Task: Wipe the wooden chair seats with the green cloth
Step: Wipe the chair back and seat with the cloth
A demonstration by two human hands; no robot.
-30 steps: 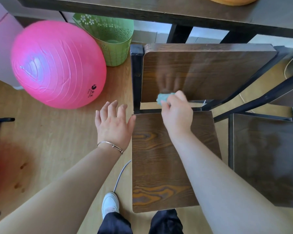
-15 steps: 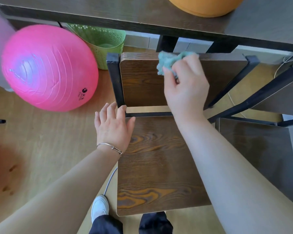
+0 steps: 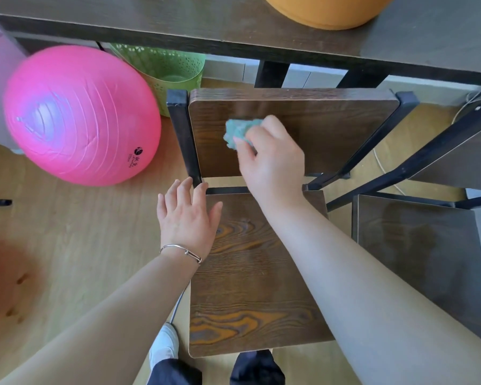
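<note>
A wooden chair stands below me, its seat [image 3: 256, 290] grained brown and orange, its backrest panel [image 3: 331, 126] tilted away in a black metal frame. My right hand [image 3: 272, 159] grips a bunched green cloth [image 3: 238, 132] and presses it against the left part of the backrest panel. My left hand [image 3: 186, 218], a thin bracelet on its wrist, has straight fingers and lies at the seat's back left corner. A second, darker chair seat [image 3: 417, 254] is at the right.
A big pink exercise ball [image 3: 81, 115] lies on the wooden floor at the left, with a green perforated basket [image 3: 164, 68] behind it. A dark table [image 3: 178, 20] spans the top, an orange object [image 3: 328, 9] on it. A white cord [image 3: 378, 159] runs along the floor.
My right hand has carried the cloth from the lower edge of the backrest up to its top edge, then down and left to the panel's middle. My left hand has stayed at the seat corner.
</note>
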